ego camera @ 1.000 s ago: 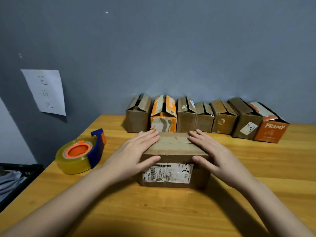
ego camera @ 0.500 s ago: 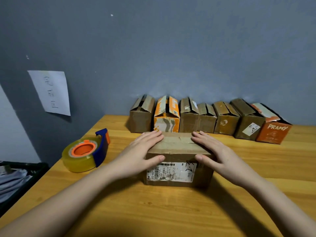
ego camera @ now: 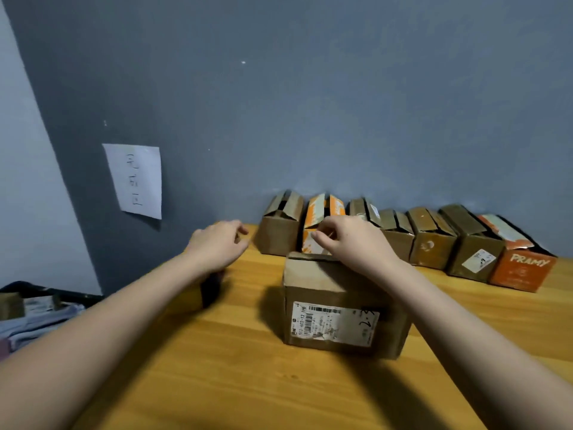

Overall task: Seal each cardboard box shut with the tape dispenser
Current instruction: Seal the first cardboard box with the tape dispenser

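A brown cardboard box (ego camera: 338,294) with a white shipping label stands on the wooden table (ego camera: 248,383) in front of me. My right hand (ego camera: 353,243) lies on its closed top, fingers bent over the far edge. My left hand (ego camera: 217,246) hovers off the box to the left, above the table, fingers loosely curled and holding nothing. Beneath my left wrist only a dark piece (ego camera: 210,290) shows where the tape dispenser lay; the rest of it is hidden by my forearm.
Several small boxes with raised flaps line the grey wall, from a brown one (ego camera: 279,234) to an orange "PRAMY" box (ego camera: 524,271). A paper note (ego camera: 136,181) hangs on the wall. A dark bin with cloth (ego camera: 37,308) sits beyond the table's left edge.
My left hand left the box top and moved left over the tape dispenser, covering it. My right hand slid toward the box's far edge and bent its fingers. The view swung left.
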